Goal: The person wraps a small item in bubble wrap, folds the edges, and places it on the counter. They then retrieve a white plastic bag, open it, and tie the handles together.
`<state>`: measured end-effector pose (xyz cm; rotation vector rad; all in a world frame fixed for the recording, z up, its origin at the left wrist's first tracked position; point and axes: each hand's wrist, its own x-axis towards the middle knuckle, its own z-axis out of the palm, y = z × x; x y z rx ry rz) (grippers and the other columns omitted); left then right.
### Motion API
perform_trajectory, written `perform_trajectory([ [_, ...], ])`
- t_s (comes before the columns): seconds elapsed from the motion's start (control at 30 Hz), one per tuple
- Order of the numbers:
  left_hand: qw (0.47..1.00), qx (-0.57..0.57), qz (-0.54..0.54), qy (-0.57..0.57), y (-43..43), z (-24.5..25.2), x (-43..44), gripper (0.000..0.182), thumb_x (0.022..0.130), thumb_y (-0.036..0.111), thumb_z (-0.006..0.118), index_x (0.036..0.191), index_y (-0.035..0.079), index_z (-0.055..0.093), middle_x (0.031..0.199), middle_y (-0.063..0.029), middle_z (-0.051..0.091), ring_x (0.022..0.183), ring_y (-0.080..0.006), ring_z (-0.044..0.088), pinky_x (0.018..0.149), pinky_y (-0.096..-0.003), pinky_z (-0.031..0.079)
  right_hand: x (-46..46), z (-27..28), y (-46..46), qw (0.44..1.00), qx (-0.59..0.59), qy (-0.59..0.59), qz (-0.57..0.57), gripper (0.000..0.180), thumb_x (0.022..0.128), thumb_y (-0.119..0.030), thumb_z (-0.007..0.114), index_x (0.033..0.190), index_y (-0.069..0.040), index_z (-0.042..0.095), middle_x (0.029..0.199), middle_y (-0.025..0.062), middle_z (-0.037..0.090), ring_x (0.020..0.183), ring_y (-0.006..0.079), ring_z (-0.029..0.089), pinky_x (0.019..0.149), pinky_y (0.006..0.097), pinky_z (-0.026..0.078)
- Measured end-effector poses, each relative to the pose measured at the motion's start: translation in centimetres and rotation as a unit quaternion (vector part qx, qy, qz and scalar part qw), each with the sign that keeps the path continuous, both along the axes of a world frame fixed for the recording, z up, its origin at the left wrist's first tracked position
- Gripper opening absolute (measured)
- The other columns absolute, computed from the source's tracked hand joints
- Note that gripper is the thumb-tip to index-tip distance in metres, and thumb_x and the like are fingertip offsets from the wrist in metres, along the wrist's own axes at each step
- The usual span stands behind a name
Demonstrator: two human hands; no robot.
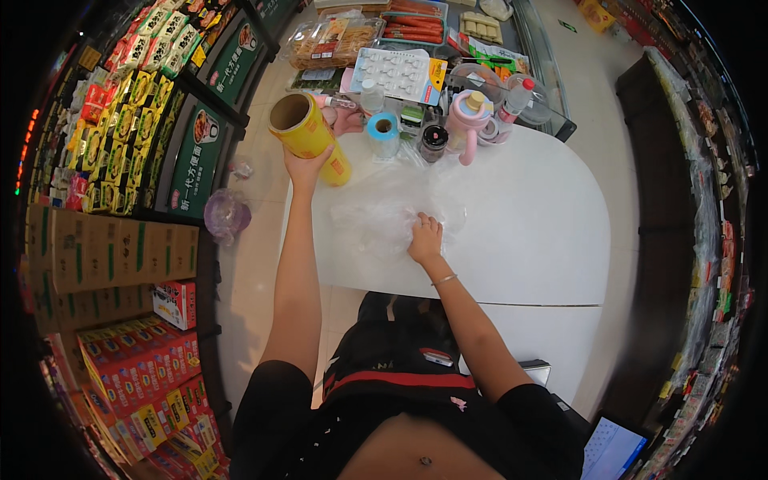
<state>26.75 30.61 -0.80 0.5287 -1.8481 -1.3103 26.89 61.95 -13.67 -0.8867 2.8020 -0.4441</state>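
My left hand (307, 167) grips a large yellow roll (327, 144) with a hollow cardboard core, probably wrapping film. The roll leans at the table's left edge, its open end tilted towards the upper left. On the white table (534, 222), my right hand (425, 240) has its fingers curled into a crumpled heap of clear plastic film (384, 219). Just beyond the film stand a small blue-rimmed roll (383, 135), a dark-lidded jar (434, 144) and a pink handled cup (469, 120).
Behind these lie a blister card (393, 75), a clear bottle with a red cap (517, 102) and packed food trays (414, 27). Stocked shelves (126, 126) and cardboard boxes (120, 249) line the left. A purple bin (228, 215) stands on the floor.
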Motion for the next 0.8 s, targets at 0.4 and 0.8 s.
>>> perform_trajectory([
  [0.4, 0.99, -0.047, -0.134, 0.0, 1.4, 7.5, 11.9, 0.058, 0.071, 0.016, 0.084, 0.119, 0.0, 0.056, 0.116, -0.0099, 0.062, 0.105, -0.0217, 0.059, 0.093, -0.0351, 0.047, -0.1, -0.3, 0.1, 0.996, 0.08, -0.037, -0.011, 0.039, 0.072, -0.012, 0.063, 0.11, -0.004, 0.063, 0.144, 0.0108, 0.038, 0.133, 0.0354, 0.032, 0.109, 0.0607, 0.021],
  [0.8, 0.968, 0.059, -0.235, -0.066, 12.6, -1.4, 3.3, 0.057, 0.062, 0.015, 0.088, 0.108, -0.001, 0.058, 0.105, -0.0087, 0.065, 0.093, -0.0173, 0.063, 0.081, -0.0323, 0.052, 0.5, -1.7, 4.5, 0.918, -0.335, -0.109, -0.18, 0.096, 0.066, -0.008, 0.082, 0.14, 0.003, 0.022, 0.14, 0.0211, 0.035, 0.133, 0.034, 0.033, 0.112, 0.038, 0.029],
])
